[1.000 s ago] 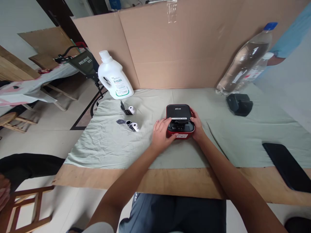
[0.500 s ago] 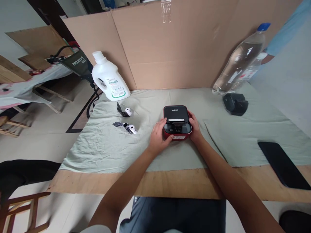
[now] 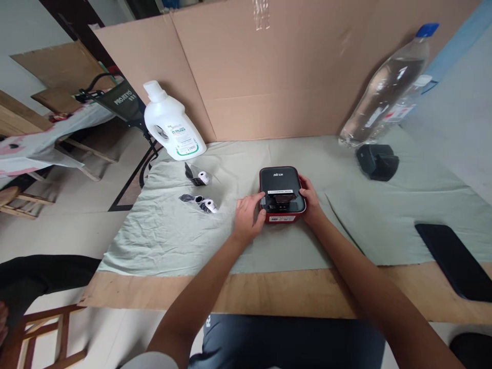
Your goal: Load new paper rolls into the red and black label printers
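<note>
A small box-shaped receipt printer [image 3: 279, 178], black on top with red sides, stands on the cloth in front of me. Its top has an opening toward my side, and a white label sits on its front. My left hand [image 3: 248, 214] rests against its left edge, fingers bent and thumb at the front left corner. Along the right side, my right hand [image 3: 310, 200] is wrapped with its fingertips at the edge. To the left lie two small white paper rolls, one upper roll [image 3: 203, 178] and one lower roll [image 3: 211, 206], with torn dark wrapping beside them.
A white detergent jug [image 3: 175, 123] leans by the cardboard wall [image 3: 269, 66]. Clear bottles [image 3: 384, 92] stand at the back right, near a black device [image 3: 377, 162]. A dark phone-like slab [image 3: 455, 261] lies at the right front edge. Another person's dark-clothed leg [image 3: 42, 274] shows at left.
My left thumb has slid from the printer's front to its left corner. My right hand keeps its hold. At the back right, the other person's hand behind the bottles is out of sight.
</note>
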